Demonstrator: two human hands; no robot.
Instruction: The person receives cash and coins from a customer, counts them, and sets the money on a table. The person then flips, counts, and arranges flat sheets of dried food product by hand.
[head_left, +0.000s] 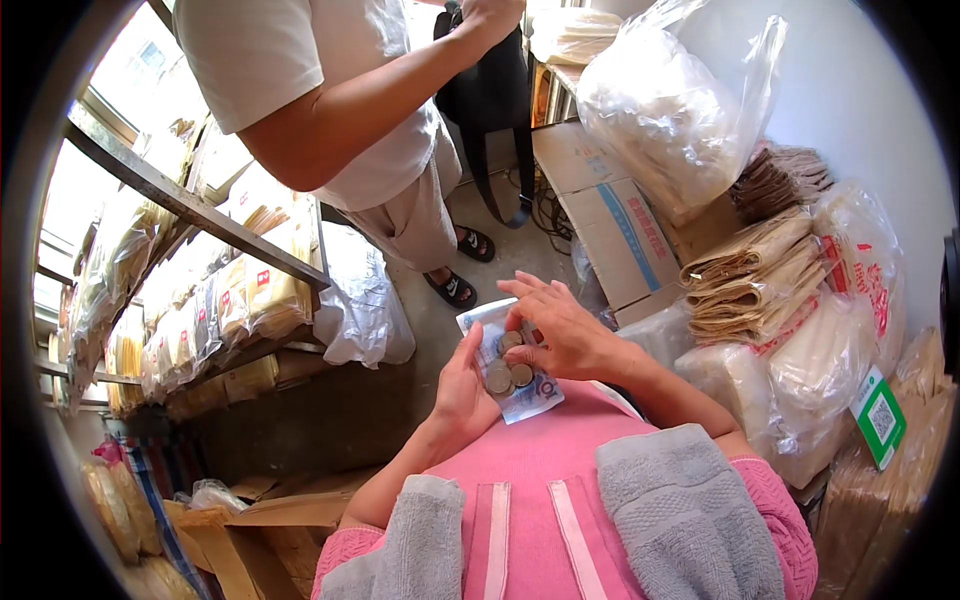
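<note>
A bluish banknote (530, 403) lies across my left hand (467, 392), whose thumb presses along its left edge. Several round coins (510, 375) rest on top of the note. Over the note's right side is my right hand (570, 335), its thumb and index finger bent around a coin near the note's middle, the other fingers raised and apart. Both hands are in front of the pink apron (530, 460).
Facing me stands a person in a white shirt (365, 100) with a black bag (485, 90). Racks of packaged goods (270, 290) line the left. At right are a cardboard box (625, 235), folded brown sheets (750, 280), plastic bags (665, 110) and a green QR card (880, 420).
</note>
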